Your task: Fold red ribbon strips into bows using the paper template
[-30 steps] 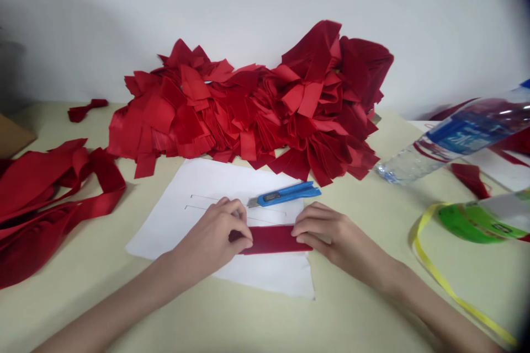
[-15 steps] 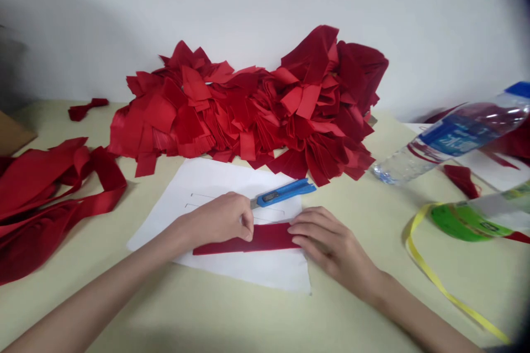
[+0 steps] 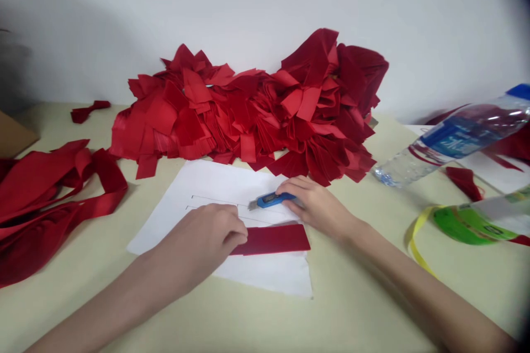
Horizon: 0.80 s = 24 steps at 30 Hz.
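With the left hand (image 3: pixel 213 231), at the left stretch of the dark red fabric strip (image 3: pixel 277 240): thumb and forefinger drawn nearly tip to tip, other fingers curled; cannot tell whether gripping the fabric or only pressing on it. With the right hand (image 3: pixel 317 201), set back farther from the worktop (image 3: pixel 256 325)'s near edge: holding the blue cutter knife (image 3: pixel 266 199) by its right end, fingers bent over the handle, blade pointing left, just beside the left knuckles. Below, a white sheet (image 3: pixel 174 198) with thin ruled lines; across its nearer half, the strip, flat, right end about at the sheet's right edge. Toward the worktop's far edge, a big pile of red fabric pieces (image 3: pixel 248 116). Toward the left edge, looped red bands (image 3: pixel 45 187), with a small red scrap (image 3: pixel 89 112) farther back. Toward the right edge, a blue-labelled bottle (image 3: pixel 449 138), a green-and-clear container (image 3: pixel 464 226) and a yellow ribbon (image 3: pixel 416 242).
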Each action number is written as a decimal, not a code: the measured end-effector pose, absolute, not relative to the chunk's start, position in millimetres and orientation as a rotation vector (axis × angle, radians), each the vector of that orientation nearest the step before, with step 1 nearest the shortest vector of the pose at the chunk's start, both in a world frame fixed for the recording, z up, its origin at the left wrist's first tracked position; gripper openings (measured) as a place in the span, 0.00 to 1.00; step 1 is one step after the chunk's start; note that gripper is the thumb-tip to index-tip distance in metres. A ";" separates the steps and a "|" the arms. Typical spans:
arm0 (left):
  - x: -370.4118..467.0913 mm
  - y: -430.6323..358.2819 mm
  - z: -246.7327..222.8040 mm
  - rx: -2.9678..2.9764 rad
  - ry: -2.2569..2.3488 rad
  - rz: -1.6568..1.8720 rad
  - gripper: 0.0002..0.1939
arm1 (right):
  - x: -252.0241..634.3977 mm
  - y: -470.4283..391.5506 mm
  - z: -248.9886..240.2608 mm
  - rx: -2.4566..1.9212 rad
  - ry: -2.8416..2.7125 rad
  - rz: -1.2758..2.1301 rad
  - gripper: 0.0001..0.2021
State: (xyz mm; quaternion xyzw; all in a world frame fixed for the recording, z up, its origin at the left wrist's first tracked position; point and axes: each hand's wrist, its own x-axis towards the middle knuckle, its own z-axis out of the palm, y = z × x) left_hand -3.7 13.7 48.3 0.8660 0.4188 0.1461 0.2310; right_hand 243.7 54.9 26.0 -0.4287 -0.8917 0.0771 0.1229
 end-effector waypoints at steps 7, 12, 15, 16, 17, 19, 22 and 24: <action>-1.0 16.4 31.5 2.249 1.226 0.521 0.12 | 227.3 41.9 25.0 -1.137 -2.523 0.257 0.08; 4.5 12.1 20.7 2.207 1.255 0.547 0.15 | 216.9 19.8 28.7 -1.018 -2.576 0.496 0.06; 7.9 11.9 16.8 2.234 1.216 0.557 0.16 | 215.7 16.5 25.3 -1.023 -2.595 0.470 0.06; 8.8 12.1 15.6 2.239 1.206 0.562 0.17 | 215.5 16.3 24.0 -1.022 -2.597 0.463 0.05; 9.5 12.3 14.4 2.242 1.199 0.566 0.17 | 215.1 16.2 22.7 -1.017 -2.596 0.457 0.05; 10.5 12.7 12.5 2.235 1.190 0.566 0.16 | 214.0 15.7 20.2 -1.003 -2.595 0.439 0.04; 11.4 12.8 11.6 2.221 1.187 0.556 0.16 | 211.5 14.2 16.6 -0.997 -2.583 0.398 0.04; 11.7 12.9 12.5 2.211 1.185 0.548 0.16 | 210.0 13.3 14.6 -1.001 -2.575 0.378 0.04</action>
